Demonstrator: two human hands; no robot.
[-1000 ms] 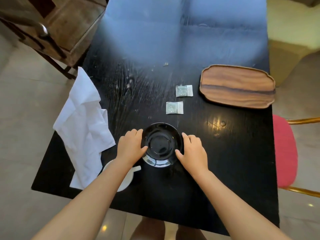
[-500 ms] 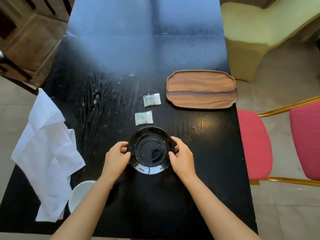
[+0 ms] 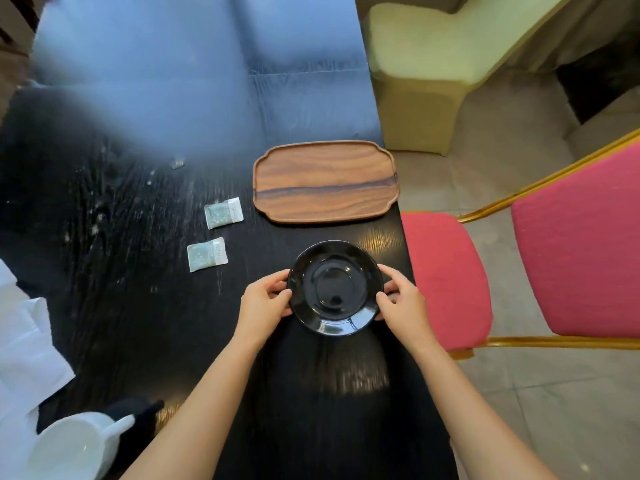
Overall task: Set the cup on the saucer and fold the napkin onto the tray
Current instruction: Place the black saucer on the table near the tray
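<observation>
A glossy black saucer (image 3: pixel 335 289) is held between both hands near the table's right edge, just in front of the wooden tray (image 3: pixel 325 181). My left hand (image 3: pixel 264 303) grips its left rim and my right hand (image 3: pixel 401 303) grips its right rim. I cannot tell whether the saucer rests on the table or is lifted slightly. The white cup (image 3: pixel 74 446) with its handle stands at the lower left, by the crumpled white napkin (image 3: pixel 24 355) that hangs over the table's left edge.
Two small pale green sachets (image 3: pixel 223 213) (image 3: pixel 207 253) lie left of the tray on the black table (image 3: pixel 138 306). Red chairs with gold frames (image 3: pixel 446 278) stand close to the right edge. A pale upholstered seat (image 3: pixel 433 64) is at the back right.
Both hands have carried the saucer to the right and a little farther away, toward the tray. The view has swung right, so the cup and napkin now sit at the far left.
</observation>
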